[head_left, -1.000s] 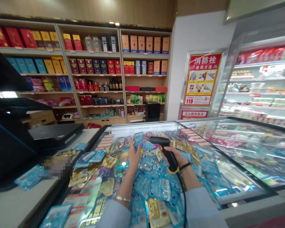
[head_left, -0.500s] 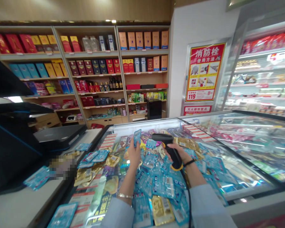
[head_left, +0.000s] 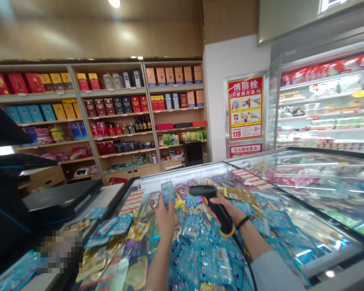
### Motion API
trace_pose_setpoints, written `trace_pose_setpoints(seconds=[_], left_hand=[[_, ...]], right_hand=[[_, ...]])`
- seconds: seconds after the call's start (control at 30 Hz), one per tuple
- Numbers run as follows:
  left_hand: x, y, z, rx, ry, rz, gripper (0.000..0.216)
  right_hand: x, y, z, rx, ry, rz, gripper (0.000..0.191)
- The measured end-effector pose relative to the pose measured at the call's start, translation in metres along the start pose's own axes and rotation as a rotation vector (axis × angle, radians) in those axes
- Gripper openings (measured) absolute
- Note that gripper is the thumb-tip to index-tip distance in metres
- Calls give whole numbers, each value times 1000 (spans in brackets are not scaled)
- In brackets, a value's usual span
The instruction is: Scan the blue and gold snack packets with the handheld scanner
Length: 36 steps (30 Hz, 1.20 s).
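Note:
Upright in my left hand [head_left: 166, 218] is a small blue packet [head_left: 167, 194], pinched between thumb and fingers. My right hand [head_left: 227, 210] is wrapped round the handle of a black barcode scanner [head_left: 204, 191] with yellow trim. The scanner's head points left, towards the blue packet, with a gap between them. From the handle's base a black cable [head_left: 245, 258] runs down. Beneath both hands, a heap of blue packets [head_left: 212, 262] covers part of a glass-topped freezer [head_left: 151, 180]. Gold packets [head_left: 98, 258] lie to the left of my left hand.
A black checkout terminal [head_left: 6, 218] and a flat black device [head_left: 63, 196] stand on the counter at left. Shelves of boxed goods [head_left: 115, 107] line the back wall. A red fire-hydrant poster [head_left: 245, 109] hangs right of them, and a chilled display [head_left: 327, 109] stands far right.
The camera view has tilted up, so the shelves appear lower. My left hand and its blue packet appear slightly lower and further left. The scanner stays in my right hand.

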State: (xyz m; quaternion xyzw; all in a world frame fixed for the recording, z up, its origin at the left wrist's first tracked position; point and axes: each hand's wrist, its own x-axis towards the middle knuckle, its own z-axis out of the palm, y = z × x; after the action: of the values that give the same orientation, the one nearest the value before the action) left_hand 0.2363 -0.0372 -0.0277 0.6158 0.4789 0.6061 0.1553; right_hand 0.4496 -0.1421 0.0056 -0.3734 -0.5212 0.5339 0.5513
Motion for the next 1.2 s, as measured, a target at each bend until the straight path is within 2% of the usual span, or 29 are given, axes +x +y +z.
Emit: trace_pose_setpoints(seconds=[0.1, 0.27, 0.5, 0.87, 1.0, 1.2], left_hand=[[-1, 0, 1, 72, -18, 25, 39], [-3, 14, -4, 111, -82, 66, 34], [0, 26, -9, 88, -78, 68, 36], [3, 20, -10, 74, -52, 43, 35], [3, 19, -9, 77, -78, 63, 34], [3, 18, -6, 64, -95, 38, 34]], right_hand=[[1, 3, 2, -34, -23, 9, 37], [-1, 1, 9, -63, -24, 10, 35], [-3, -4, 9, -64, 6, -44, 33], [-3, -4, 5, -47, -22, -21, 35], [-3, -2, 1, -44, -38, -22, 35], [-7, -2, 8, -33, -53, -26, 31]])
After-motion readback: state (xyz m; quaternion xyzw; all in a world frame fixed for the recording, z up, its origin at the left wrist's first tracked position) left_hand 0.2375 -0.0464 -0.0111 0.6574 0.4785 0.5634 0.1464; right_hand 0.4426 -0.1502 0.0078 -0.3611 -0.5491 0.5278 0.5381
